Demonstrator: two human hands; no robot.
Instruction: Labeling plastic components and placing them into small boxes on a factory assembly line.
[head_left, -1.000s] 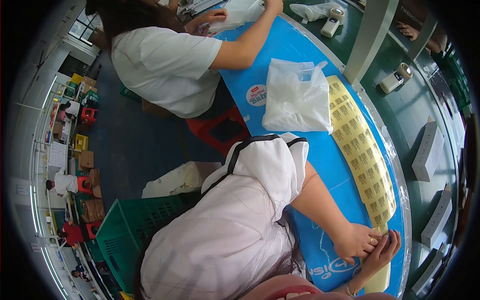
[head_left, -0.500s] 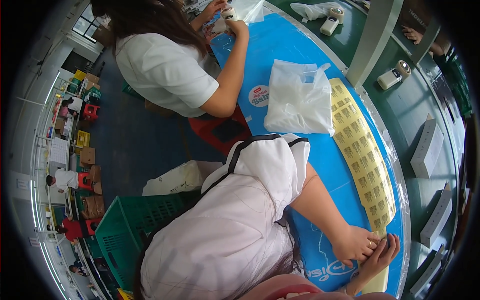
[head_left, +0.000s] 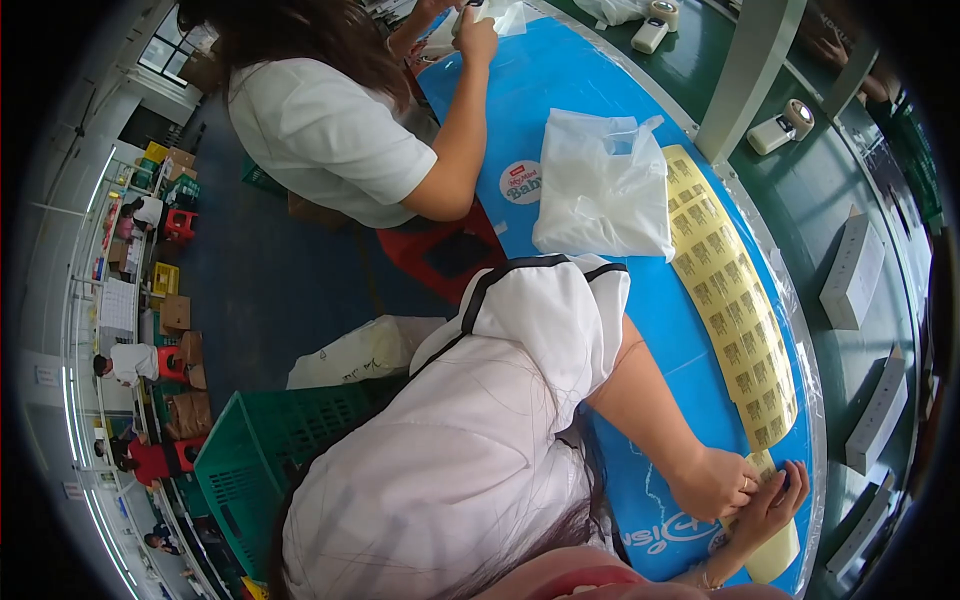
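A long yellow strip of small labels (head_left: 730,300) lies along the far edge of the blue table cover (head_left: 590,100). My left hand (head_left: 712,482), on the bare arm coming out of my white sleeve, is closed with its fingertips on the strip's near end. My right hand (head_left: 772,508) comes up from the lower edge and meets it there, fingers curled onto the same end. A pale yellow piece (head_left: 778,555) shows just under this hand. How the fingertips grip is hard to make out.
A white plastic bag (head_left: 605,185) lies on the blue cover beside the strip. A co-worker in a white shirt (head_left: 330,130) works at the far end. Tape dispensers (head_left: 785,125) and white boxes (head_left: 850,270) sit beyond; a green crate (head_left: 250,460) and red stool (head_left: 450,250) stand on the floor.
The co-worker has pulled the outstretched arm back and now bends it, hands raised at the table's far end. My two hands stay together at the strip's near end.
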